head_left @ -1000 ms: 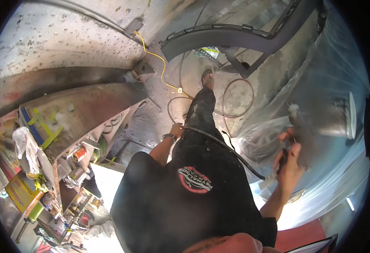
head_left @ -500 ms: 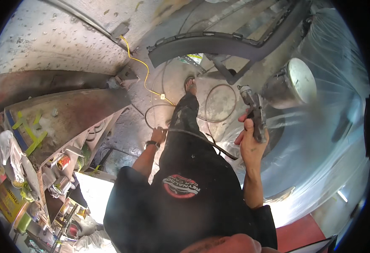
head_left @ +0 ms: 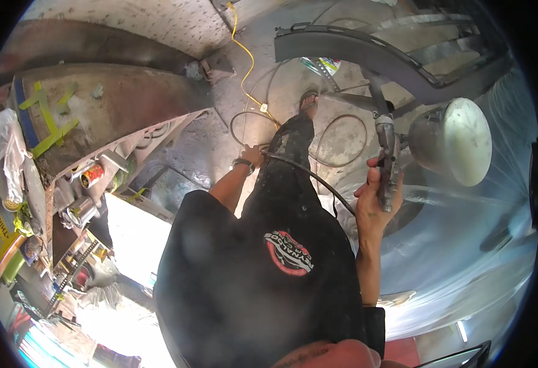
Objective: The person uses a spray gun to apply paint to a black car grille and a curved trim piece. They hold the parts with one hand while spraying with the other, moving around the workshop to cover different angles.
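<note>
My right hand (head_left: 376, 205) is closed around the grip of a metal spray gun (head_left: 387, 144). The gun's nozzle end points toward the far side, and a round, whitish-lidded paint cup (head_left: 467, 142) sticks out to its right. Just beyond the nozzle lies a long, dark, curved car trim panel (head_left: 348, 52), apart from the gun. My left hand (head_left: 255, 157) is closed on a dark air hose (head_left: 318, 178), which runs across in front of my legs toward my right wrist. The fingers of my left hand are only partly visible.
Clear plastic sheeting (head_left: 446, 245) drapes over a bluish car body on the right. To the left stands a worn panel (head_left: 109, 104) with green tape strips, above cans and clutter. A yellow cord (head_left: 248, 61) and loops of hose (head_left: 365, 138) lie on the floor.
The whole view has turned, so the trim panel and floor items sit farther right. My right hand has turned the spray gun more upright. My left hand still grips the hose.
</note>
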Demonstrator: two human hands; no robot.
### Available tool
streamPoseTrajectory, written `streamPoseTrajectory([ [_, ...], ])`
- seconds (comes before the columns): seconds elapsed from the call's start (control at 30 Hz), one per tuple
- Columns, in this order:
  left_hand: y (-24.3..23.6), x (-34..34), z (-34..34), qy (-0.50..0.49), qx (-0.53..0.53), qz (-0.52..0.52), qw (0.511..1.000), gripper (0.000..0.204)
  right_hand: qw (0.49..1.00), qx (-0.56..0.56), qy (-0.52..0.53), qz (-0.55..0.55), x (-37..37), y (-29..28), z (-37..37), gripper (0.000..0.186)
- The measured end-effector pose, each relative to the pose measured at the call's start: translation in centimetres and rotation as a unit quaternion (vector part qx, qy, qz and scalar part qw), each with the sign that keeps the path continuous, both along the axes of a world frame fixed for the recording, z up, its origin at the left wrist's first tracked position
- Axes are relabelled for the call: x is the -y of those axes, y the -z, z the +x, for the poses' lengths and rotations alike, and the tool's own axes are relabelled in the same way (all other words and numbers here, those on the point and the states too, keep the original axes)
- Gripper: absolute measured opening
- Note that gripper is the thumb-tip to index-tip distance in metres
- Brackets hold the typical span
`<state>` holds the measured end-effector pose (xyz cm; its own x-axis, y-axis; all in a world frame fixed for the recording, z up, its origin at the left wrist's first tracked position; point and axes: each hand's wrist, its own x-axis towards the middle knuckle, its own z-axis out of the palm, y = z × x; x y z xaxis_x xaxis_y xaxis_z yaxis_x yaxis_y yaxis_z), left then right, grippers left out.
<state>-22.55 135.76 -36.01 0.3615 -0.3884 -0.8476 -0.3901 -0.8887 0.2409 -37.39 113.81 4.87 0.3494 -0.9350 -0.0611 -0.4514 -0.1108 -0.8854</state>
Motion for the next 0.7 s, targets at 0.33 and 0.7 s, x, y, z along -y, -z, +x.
streamPoseTrajectory([
  [0.33,-2.3,7.8,0.7,-0.093,0.012,-0.288,0.953,0.06,0.995,-0.063,-0.076,-0.013,-0.6,3.9,1.8,0.026],
  [0.7,-12.4,23.2,8.3,-0.133,0.257,-0.512,0.809,0.08,0.997,-0.012,-0.035,0.07,-2.1,3.3,2.1,0.019],
])
